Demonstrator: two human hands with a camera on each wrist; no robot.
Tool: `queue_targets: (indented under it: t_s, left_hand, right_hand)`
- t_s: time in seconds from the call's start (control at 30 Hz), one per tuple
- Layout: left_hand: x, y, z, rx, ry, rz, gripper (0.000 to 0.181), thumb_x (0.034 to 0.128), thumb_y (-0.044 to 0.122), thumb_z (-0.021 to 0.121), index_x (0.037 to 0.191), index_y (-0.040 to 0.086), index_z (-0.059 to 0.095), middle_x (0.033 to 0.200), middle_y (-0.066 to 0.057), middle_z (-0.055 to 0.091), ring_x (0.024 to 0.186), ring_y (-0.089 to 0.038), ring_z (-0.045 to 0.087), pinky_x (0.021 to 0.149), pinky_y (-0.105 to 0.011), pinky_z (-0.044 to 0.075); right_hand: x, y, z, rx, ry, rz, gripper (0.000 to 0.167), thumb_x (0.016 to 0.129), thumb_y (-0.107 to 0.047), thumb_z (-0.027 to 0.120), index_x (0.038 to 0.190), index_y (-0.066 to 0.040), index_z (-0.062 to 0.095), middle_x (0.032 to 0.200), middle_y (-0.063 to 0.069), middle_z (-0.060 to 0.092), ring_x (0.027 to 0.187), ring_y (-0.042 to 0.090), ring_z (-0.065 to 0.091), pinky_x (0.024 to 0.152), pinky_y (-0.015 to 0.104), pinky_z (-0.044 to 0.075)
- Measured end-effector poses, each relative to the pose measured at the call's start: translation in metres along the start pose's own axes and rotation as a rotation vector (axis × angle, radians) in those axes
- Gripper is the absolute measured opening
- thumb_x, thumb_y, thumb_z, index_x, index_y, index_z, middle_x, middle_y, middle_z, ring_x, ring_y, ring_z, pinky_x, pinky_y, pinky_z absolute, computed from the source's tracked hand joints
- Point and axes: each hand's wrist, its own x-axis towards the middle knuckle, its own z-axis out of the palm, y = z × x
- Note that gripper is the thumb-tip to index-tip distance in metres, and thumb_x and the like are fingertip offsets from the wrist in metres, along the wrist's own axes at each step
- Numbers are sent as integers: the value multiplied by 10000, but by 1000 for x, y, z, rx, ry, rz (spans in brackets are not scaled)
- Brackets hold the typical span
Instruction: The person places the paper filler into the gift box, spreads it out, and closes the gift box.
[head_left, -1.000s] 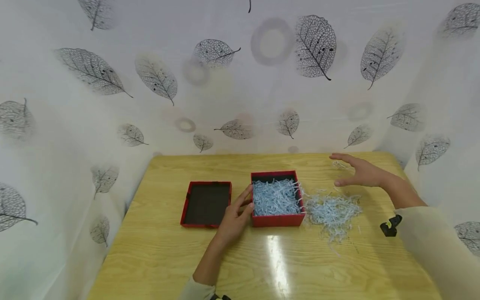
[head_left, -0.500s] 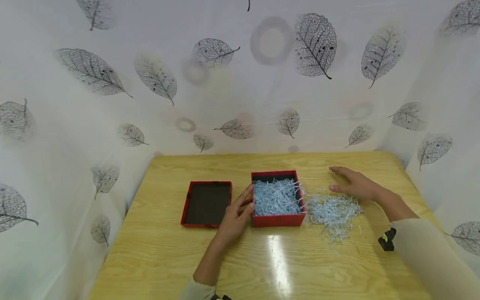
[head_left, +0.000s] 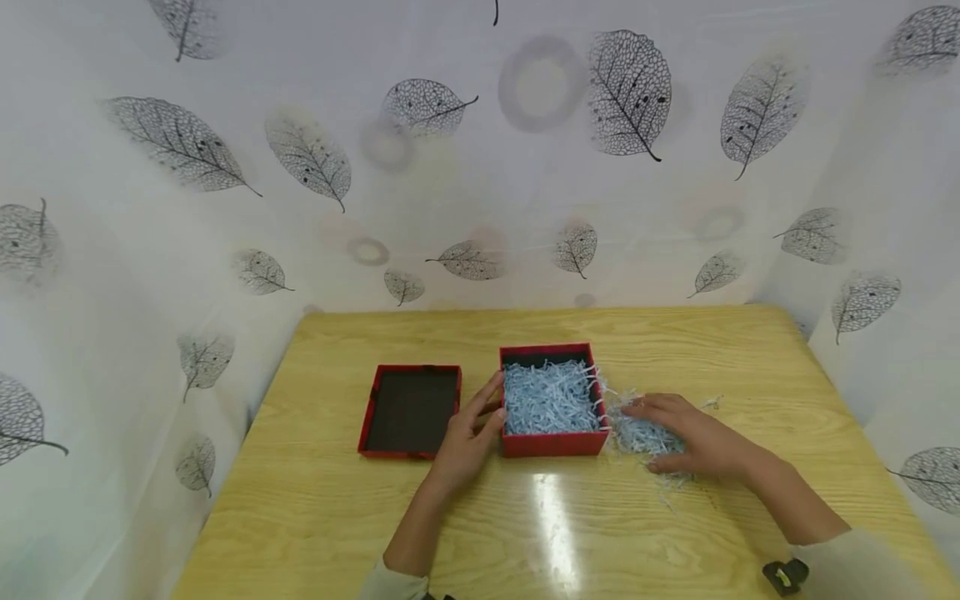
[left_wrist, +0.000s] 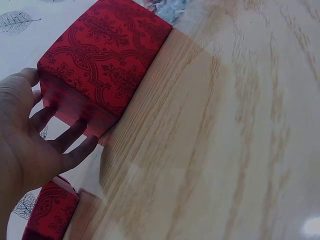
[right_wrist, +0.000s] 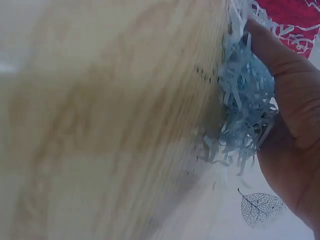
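A red patterned box [head_left: 555, 444] stands on the table, filled with light blue shredded paper [head_left: 551, 396]. My left hand [head_left: 465, 450] rests fingertips against the box's left side; in the left wrist view the fingers are spread along its red wall [left_wrist: 107, 55]. To the right of the box lies a loose pile of the same shredded paper [head_left: 637, 433]. Over that pile sits my right hand [head_left: 697, 437], thumb and fingers apart with shreds between them. In the right wrist view the thumb lies along the shreds [right_wrist: 245, 95]; the other fingers are hidden.
A red box lid [head_left: 412, 412] with a dark inside lies open side up, left of the box. Stray strands [head_left: 711, 402] are on the wooden table [head_left: 337, 517] to the right. A leaf-print cloth [head_left: 480, 167] stands behind and at both sides.
My right hand has come down and toward the front, from above the table at the back right onto the loose shredded paper. The left hand stays at the box.
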Motion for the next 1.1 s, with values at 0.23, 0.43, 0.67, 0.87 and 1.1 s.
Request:
queue_targets:
  t_s: [0.23, 0.43, 0.67, 0.87, 1.1]
  left_hand:
    - [-2, 4, -2, -16, -20, -35, 596, 1120, 329, 553, 1675, 320, 336, 1667, 48, 412, 1385, -286, 569, 1074, -560, 513]
    - [-3, 5, -2, -20, -28, -38, 601, 1121, 331, 549, 1679, 302, 329, 1676, 14, 405, 1385, -303, 568, 1075, -571, 510]
    - [-3, 5, -2, -23, -24, -49, 595, 1121, 328, 550, 1675, 323, 334, 1672, 54, 404, 1384, -282, 570, 1079, -555, 511]
    - [-1, 3, 0, -21, -27, -43, 599, 1121, 314, 550, 1679, 305, 330, 1667, 9, 419, 1378, -308, 580, 1072, -537, 522]
    - [-1, 3, 0, -30, -10, -46, 595, 1114, 280, 569, 1668, 319, 354, 1654, 7, 439, 1366, -316, 589, 1070, -557, 519]
  right_hand:
    - [1, -2, 4, -109, 92, -180, 449, 822, -37, 888, 1234, -154, 755, 1189, -5, 675, 1067, 213, 631, 822, 388, 597]
    - [10, -9, -7, 21, 120, -123, 476, 797, 89, 856, 1190, -164, 763, 1104, -88, 694, 985, 79, 677, 782, 293, 608]
    - [44, -40, -49, 55, 255, -166, 515, 779, 117, 865, 1189, -173, 750, 1095, -83, 720, 946, 52, 668, 746, 260, 589]
    - [81, -77, -84, 43, 300, -227, 513, 781, 132, 859, 1184, -169, 755, 1112, -75, 729, 970, 73, 664, 775, 222, 561]
    - [126, -119, -88, 44, 232, -233, 389, 857, 60, 836, 1190, -129, 767, 1146, -23, 730, 1091, 211, 685, 875, 391, 601]
